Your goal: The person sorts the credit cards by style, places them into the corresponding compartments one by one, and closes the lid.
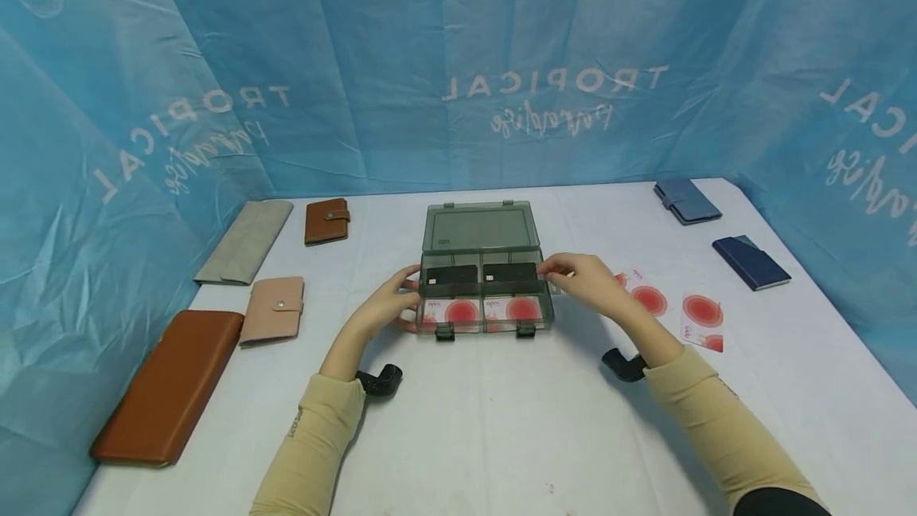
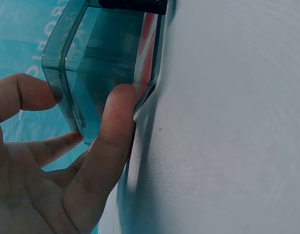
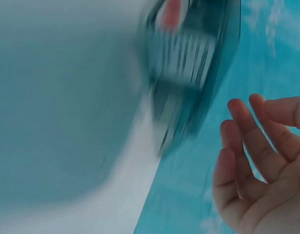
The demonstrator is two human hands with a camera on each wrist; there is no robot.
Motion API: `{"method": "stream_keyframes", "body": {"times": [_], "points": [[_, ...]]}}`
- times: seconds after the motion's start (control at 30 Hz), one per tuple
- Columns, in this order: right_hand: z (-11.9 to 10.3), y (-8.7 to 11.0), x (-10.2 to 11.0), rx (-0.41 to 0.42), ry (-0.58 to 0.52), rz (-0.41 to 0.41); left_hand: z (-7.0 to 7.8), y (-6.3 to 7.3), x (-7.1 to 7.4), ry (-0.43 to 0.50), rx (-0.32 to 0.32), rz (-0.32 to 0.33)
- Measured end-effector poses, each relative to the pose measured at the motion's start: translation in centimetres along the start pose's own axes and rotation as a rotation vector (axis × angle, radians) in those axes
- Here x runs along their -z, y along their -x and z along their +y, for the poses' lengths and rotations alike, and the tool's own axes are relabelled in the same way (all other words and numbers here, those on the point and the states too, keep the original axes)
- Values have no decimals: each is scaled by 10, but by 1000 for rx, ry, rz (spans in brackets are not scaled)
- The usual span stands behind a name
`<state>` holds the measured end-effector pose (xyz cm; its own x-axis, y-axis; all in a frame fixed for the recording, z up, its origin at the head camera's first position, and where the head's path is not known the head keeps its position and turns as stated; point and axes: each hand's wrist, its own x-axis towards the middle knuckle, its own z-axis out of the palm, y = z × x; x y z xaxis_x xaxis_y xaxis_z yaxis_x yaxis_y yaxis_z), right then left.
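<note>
A translucent grey-green plastic box (image 1: 481,228) stands on the table with its lid laid open to the back. Two black cards (image 1: 510,273) lie in its back compartments, and red-and-white cards (image 1: 462,310) lie in the front ones. My left hand (image 1: 383,305) grips the box's left end, thumb (image 2: 118,114) on the near side and fingers on the far side. Beside the right end is my right hand (image 1: 589,283), its fingers loosely bent. In the right wrist view nothing is between those fingers, and a striped label (image 3: 184,56) shows blurred on the box.
Two red-and-white cards (image 1: 703,310) lie right of the box. Navy (image 1: 751,263) and blue wallets (image 1: 688,201) lie at the far right. On the left are a large brown wallet (image 1: 170,385), a pink wallet (image 1: 272,309), a small brown wallet (image 1: 326,221) and a grey wallet (image 1: 245,242).
</note>
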<state>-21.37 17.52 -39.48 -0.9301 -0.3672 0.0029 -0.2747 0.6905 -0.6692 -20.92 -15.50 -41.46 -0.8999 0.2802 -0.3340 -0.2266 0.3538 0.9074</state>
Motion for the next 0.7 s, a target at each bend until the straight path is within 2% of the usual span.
{"method": "stream_keyframes", "body": {"times": [0.13, 0.23, 0.47, 0.7], "points": [[28, 10, 23, -107, -87, 4, 14, 13, -3, 1, -2, -17], [52, 21, 37, -174, -94, -18, 15, 14, -3, 4, -6, -18], [92, 42, 56, -327, 28, -77, 15, 14, -2, 5, -10, -18], [100, 53, 65, -508, 220, -141, 16, 14, -3, -1, -7, -11]]}}
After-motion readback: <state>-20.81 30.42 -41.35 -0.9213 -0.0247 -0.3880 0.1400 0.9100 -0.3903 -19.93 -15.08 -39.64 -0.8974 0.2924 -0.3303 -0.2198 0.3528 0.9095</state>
